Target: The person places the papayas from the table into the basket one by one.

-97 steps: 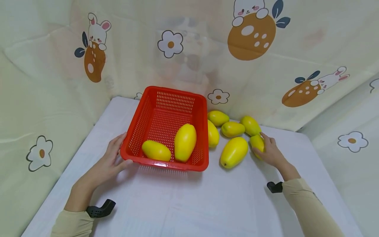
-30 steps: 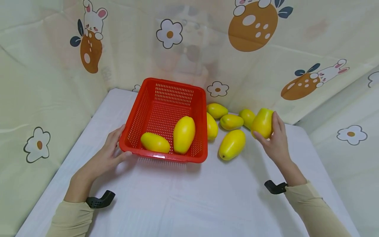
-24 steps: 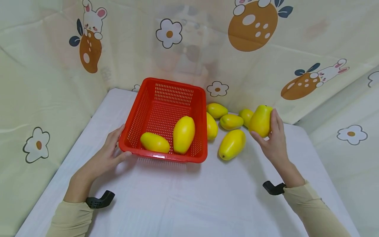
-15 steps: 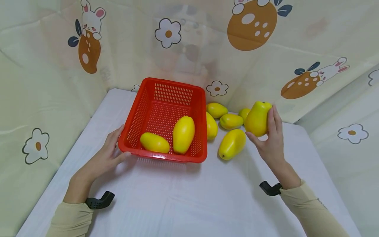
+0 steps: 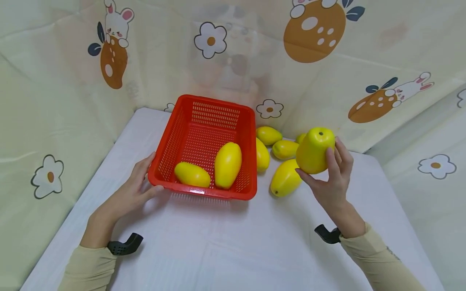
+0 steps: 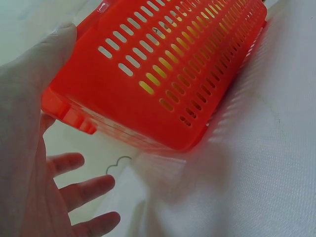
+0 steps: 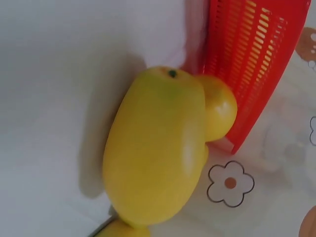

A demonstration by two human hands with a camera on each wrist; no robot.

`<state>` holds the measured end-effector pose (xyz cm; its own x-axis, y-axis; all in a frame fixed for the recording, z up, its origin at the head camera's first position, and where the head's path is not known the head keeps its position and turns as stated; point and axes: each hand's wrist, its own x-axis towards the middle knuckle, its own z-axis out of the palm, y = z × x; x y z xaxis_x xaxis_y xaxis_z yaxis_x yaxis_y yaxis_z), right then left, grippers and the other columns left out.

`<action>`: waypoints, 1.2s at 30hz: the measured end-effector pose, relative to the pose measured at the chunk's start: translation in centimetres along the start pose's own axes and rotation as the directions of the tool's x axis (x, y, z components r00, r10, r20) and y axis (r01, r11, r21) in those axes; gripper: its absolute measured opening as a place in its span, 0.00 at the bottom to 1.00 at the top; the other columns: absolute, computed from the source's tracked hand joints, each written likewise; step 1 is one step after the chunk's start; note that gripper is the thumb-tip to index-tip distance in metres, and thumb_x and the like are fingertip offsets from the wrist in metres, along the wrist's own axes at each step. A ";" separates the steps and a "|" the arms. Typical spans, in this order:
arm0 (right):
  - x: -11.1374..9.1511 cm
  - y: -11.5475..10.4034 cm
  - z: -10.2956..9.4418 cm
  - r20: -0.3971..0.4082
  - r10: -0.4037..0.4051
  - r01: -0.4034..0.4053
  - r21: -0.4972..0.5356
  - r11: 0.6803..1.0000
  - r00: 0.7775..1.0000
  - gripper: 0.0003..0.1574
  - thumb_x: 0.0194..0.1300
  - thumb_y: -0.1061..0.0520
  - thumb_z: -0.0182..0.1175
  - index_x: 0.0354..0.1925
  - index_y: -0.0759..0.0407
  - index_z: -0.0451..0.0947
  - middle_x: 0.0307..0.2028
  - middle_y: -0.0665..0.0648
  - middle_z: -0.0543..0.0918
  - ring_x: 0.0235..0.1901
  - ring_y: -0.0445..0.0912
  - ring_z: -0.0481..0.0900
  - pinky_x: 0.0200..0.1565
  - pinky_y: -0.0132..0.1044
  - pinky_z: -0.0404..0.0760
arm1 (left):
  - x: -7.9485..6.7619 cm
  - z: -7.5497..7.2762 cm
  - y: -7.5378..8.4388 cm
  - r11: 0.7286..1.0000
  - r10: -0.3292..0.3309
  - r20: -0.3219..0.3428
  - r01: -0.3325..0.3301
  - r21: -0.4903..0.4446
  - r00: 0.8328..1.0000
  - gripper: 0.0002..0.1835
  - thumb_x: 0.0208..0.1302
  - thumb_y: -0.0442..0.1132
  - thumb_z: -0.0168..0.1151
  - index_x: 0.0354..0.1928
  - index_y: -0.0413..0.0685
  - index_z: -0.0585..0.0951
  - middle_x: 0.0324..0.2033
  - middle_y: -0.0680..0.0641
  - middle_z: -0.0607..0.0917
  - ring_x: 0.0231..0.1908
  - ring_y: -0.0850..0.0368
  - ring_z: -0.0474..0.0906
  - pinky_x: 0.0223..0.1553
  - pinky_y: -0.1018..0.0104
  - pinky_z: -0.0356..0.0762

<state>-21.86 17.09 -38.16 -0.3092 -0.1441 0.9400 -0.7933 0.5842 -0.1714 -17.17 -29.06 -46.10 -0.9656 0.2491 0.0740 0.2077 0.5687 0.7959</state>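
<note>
My right hand (image 5: 329, 182) holds a yellow papaya (image 5: 314, 155) above the table, thumb on the near side and fingers round its right side. Its blunt end with a dark spot faces up. At the red basket's (image 5: 202, 195) left front corner, my left hand (image 5: 131, 196) grips the rim, with the thumb in front. The left wrist view shows my thumb (image 6: 54, 47) on the rim and other fingers spread beside the basket. Two papayas (image 5: 228, 165) lie inside. A papaya (image 7: 153, 148) fills the right wrist view's middle; I cannot tell whether it is the held one.
Right of the basket, several more papayas lie on the white table (image 5: 233, 246); one large papaya (image 5: 284, 180) is nearest the front. Behind the held one, another is mostly hidden. A patterned curtain (image 5: 164, 52) encloses the back and sides.
My right hand has taken hold of a papaya at the right, raised it, moved it left and tilted its end towards me. My left hand has stayed at the basket corner.
</note>
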 end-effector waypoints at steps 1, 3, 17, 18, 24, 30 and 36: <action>0.0 -0.2 0.2 0.001 -0.013 0.013 0.002 1.000 1.000 0.37 0.58 0.44 0.66 0.62 0.54 0.68 0.60 0.64 0.65 0.61 0.59 0.68 0.64 0.42 0.70 | 0.0 0.0 -0.1 1.000 0.002 0.000 -0.002 -0.001 1.000 0.52 0.58 0.50 0.65 0.73 0.75 0.39 0.72 0.50 0.50 0.71 0.47 0.51 0.56 0.38 0.71; -0.1 -0.7 0.6 0.014 -0.041 0.040 0.007 0.999 0.999 0.35 0.59 0.44 0.64 0.61 0.55 0.68 0.61 0.63 0.66 0.62 0.56 0.68 0.65 0.39 0.69 | 0.0 0.0 -0.1 1.000 0.002 -0.002 -0.002 0.002 1.000 0.52 0.58 0.50 0.65 0.73 0.75 0.39 0.72 0.50 0.50 0.71 0.47 0.51 0.56 0.39 0.72; -0.9 -2.3 3.8 0.167 -0.187 0.177 0.073 0.981 0.968 0.33 0.61 0.47 0.62 0.62 0.54 0.66 0.65 0.59 0.66 0.66 0.51 0.66 0.65 0.36 0.68 | -0.1 0.0 -0.3 1.000 -0.010 -0.003 0.010 0.008 1.000 0.53 0.57 0.51 0.66 0.73 0.75 0.39 0.72 0.50 0.51 0.71 0.48 0.50 0.57 0.39 0.71; -0.9 -2.5 4.0 0.188 -0.198 0.184 0.085 0.979 0.962 0.33 0.61 0.47 0.62 0.62 0.54 0.67 0.66 0.60 0.66 0.66 0.51 0.66 0.65 0.36 0.68 | -0.1 0.0 -0.3 1.000 -0.012 -0.003 0.012 0.011 1.000 0.53 0.57 0.51 0.66 0.73 0.75 0.39 0.72 0.50 0.51 0.71 0.48 0.50 0.57 0.39 0.71; -0.7 -3.4 5.5 0.309 -0.237 0.213 0.109 0.971 0.921 0.35 0.63 0.47 0.61 0.64 0.56 0.66 0.66 0.63 0.65 0.66 0.53 0.66 0.64 0.33 0.68 | -0.1 -0.1 -0.4 1.000 -0.012 -0.010 0.012 0.023 1.000 0.53 0.57 0.52 0.66 0.73 0.76 0.38 0.72 0.49 0.50 0.71 0.47 0.50 0.57 0.37 0.70; -0.9 -3.6 6.4 0.450 -0.180 0.160 0.082 0.984 0.874 0.37 0.53 0.54 0.67 0.60 0.60 0.67 0.66 0.68 0.64 0.65 0.56 0.66 0.62 0.33 0.69 | 0.1 -0.1 -0.5 1.000 0.011 -0.005 -0.011 0.000 1.000 0.53 0.57 0.50 0.66 0.73 0.75 0.39 0.72 0.50 0.50 0.71 0.48 0.48 0.59 0.35 0.66; -1.4 -3.7 7.1 0.558 -0.096 0.088 0.042 0.995 0.824 0.54 0.39 0.59 0.77 0.65 0.54 0.65 0.69 0.64 0.61 0.64 0.57 0.68 0.51 0.45 0.80 | 0.2 -0.1 -0.3 1.000 0.002 -0.001 -0.002 -0.006 1.000 0.52 0.57 0.52 0.66 0.73 0.76 0.39 0.72 0.52 0.50 0.72 0.49 0.48 0.59 0.36 0.67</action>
<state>-22.19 9.44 -40.90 -0.4713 -0.6208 0.6265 -0.8387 0.5353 -0.1005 -17.40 -29.27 -46.25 -0.9653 0.2498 0.0765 0.2091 0.5633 0.7994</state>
